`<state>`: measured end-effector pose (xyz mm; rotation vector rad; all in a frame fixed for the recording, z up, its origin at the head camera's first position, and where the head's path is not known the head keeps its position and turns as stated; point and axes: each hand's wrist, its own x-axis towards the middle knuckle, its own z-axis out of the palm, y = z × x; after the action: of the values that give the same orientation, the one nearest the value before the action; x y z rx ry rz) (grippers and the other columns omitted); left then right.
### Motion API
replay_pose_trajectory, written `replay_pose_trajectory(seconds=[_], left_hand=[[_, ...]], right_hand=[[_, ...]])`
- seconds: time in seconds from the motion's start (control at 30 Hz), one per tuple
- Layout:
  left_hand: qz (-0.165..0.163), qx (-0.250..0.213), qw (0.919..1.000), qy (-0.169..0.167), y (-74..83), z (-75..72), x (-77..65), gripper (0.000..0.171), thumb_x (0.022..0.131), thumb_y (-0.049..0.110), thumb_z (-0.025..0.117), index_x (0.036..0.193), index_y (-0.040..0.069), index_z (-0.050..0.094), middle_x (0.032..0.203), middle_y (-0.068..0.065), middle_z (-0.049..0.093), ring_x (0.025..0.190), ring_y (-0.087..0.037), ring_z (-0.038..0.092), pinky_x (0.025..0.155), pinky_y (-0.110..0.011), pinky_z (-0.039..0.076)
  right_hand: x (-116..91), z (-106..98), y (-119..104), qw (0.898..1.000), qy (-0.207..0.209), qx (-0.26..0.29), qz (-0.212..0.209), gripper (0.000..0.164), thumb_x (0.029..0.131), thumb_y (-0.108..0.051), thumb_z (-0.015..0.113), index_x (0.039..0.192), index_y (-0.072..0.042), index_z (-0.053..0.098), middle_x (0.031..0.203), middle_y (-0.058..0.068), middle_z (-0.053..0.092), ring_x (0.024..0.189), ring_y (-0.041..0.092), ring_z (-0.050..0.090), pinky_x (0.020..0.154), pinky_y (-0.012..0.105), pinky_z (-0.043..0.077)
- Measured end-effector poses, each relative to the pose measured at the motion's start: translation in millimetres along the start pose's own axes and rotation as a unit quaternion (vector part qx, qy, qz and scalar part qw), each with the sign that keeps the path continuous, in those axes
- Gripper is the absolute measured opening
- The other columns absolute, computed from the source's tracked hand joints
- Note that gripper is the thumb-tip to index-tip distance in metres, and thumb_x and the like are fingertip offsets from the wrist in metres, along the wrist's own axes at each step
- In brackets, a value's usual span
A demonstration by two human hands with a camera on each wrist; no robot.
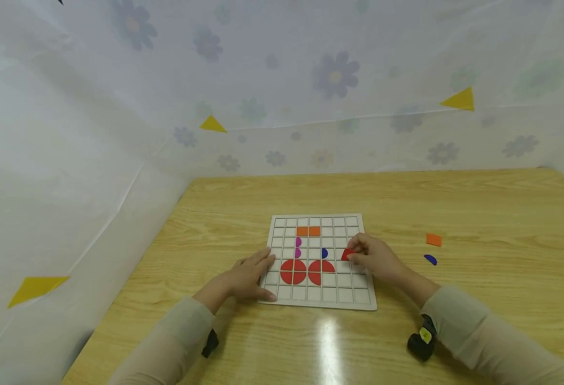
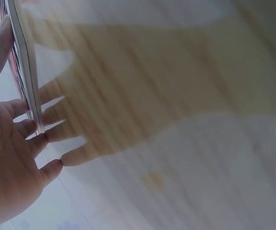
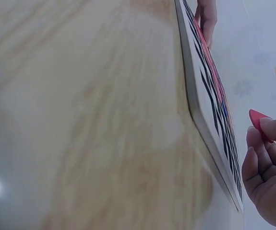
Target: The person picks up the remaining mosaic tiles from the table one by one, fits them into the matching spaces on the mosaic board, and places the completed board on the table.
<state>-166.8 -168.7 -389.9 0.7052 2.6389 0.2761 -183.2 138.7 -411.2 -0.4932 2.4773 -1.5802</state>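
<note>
A pale square grid board (image 1: pixel 349 295) lies on the table. My left hand (image 1: pixel 252 275) rests at its left edge with fingers spread, some touching the rim in the left wrist view. Over the board's right side, my right hand (image 1: pixel 377 258) pinches a red tile (image 3: pixel 258 120) between thumb and fingers; its shape is partly covered. On the grid are a full red circle of quarter tiles (image 1: pixel 287 266), three red quarter tiles (image 1: pixel 315 266) beside it, two orange rectangles (image 1: pixel 314 231), two magenta half-circles (image 1: pixel 298 253) and a blue half-circle (image 1: pixel 324 253).
Right of the board, an orange rectangle (image 1: pixel 433 239) and a blue half-circle tile (image 1: pixel 430 260) lie on the wooden table (image 1: pixel 498 224). White flowered cloth (image 1: pixel 282 144) with yellow triangles hangs behind and to the left. A black device (image 1: pixel 422 340) is at the right wrist.
</note>
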Motion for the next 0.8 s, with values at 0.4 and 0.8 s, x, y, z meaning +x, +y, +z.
replay_pose_trajectory(seconds=[0.4, 0.8], left_hand=[[-0.005, 0.000, 1.0000, -0.002, -0.7, 0.9, 1.8, 0.089, 0.071, 0.052, 0.060, 0.137, 0.007, 0.021, 0.143, -0.010, 0.008, 0.129, -0.024, 0.006, 0.099, -0.044, 0.013], [-0.003, -0.004, 1.0000, -0.004, -0.7, 1.0, 1.5, 0.089, 0.071, 0.052, 0.060, 0.137, 0.007, 0.020, 0.143, -0.010, 0.007, 0.129, -0.025, 0.005, 0.099, -0.044, 0.013]], right_hand=[[-1, 8, -11, 1.000, -0.013, -0.001, 0.007, 0.010, 0.082, -0.004, 0.057, 0.091, -0.001, 0.055, 0.081, 0.006, 0.055, 0.073, 0.018, 0.051, 0.059, 0.027, 0.047], [-1, 15, -11, 0.999, -0.034, -0.017, -0.007, 0.005, 0.081, -0.006, 0.058, 0.086, -0.006, 0.058, 0.080, 0.002, 0.057, 0.074, 0.016, 0.051, 0.063, 0.028, 0.044]])
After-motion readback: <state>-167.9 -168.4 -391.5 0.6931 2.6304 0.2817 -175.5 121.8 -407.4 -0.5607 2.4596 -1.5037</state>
